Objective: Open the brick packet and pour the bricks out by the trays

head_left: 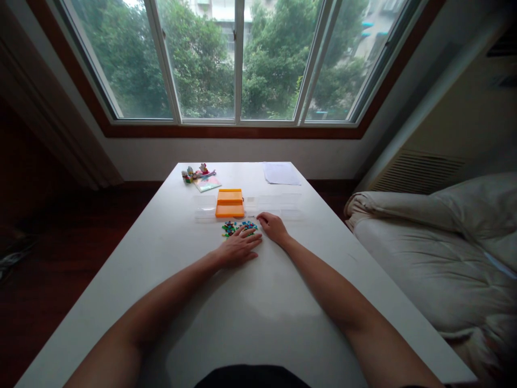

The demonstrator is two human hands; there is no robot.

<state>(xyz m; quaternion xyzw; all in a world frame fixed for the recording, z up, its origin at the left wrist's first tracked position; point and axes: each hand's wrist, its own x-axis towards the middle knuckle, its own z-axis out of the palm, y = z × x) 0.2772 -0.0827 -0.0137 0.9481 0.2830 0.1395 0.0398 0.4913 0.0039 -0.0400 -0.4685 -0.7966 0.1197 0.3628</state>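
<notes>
A pile of tiny coloured pieces (229,228), mostly green and blue, like small building bricks, lies on the white table. My left hand (239,248) rests at its near side, palm down with fingers spread, covering part of it. To the right of the pile is my right hand (273,228), its fingers curled and their tips pressed together. Whatever those fingertips hold is too small to make out. Just beyond the pieces sits an open orange plastic case (230,210), with a clear plastic tray (205,210) on its left and another clear tray (283,205) on its right.
Small colourful figures (189,175) and a pale, shiny card or packet (208,184) are at the table's far left. White paper sheets (281,173) lie at the far right. A beige sofa (424,258) stands along the right side, and a window (238,64) rises behind the table.
</notes>
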